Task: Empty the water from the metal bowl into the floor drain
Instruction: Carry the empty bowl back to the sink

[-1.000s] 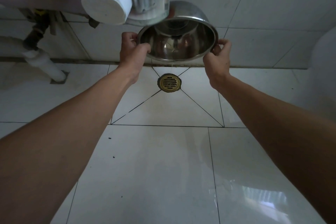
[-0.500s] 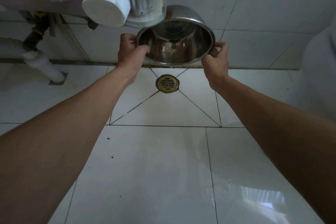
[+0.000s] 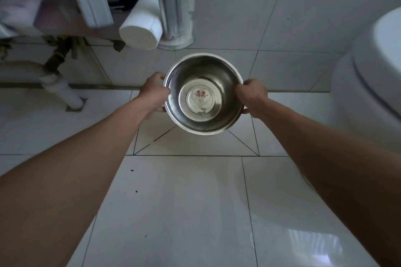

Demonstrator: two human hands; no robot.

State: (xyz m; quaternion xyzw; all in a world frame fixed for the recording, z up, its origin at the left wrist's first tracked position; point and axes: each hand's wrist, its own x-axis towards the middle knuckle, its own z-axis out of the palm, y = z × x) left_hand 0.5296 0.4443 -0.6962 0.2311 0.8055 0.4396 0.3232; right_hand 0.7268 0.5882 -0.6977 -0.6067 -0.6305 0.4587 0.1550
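Observation:
I hold the metal bowl level over the white tiled floor, its mouth facing up at me. A round label with red marks shows on its bottom, and no water is visible inside. My left hand grips the rim on the left side. My right hand grips the rim on the right side. The floor drain is hidden beneath the bowl; only the dark tile lines that run toward it show below the bowl.
A white toilet stands at the right. White pipes and a metal column hang above the bowl by the wall. A drain pipe enters the floor at left. Wet, glossy tiles lie in front.
The bowl has swung from tipped toward me above the drain to level and upright, and now covers the drain. Both hands kept their grip and came lower.

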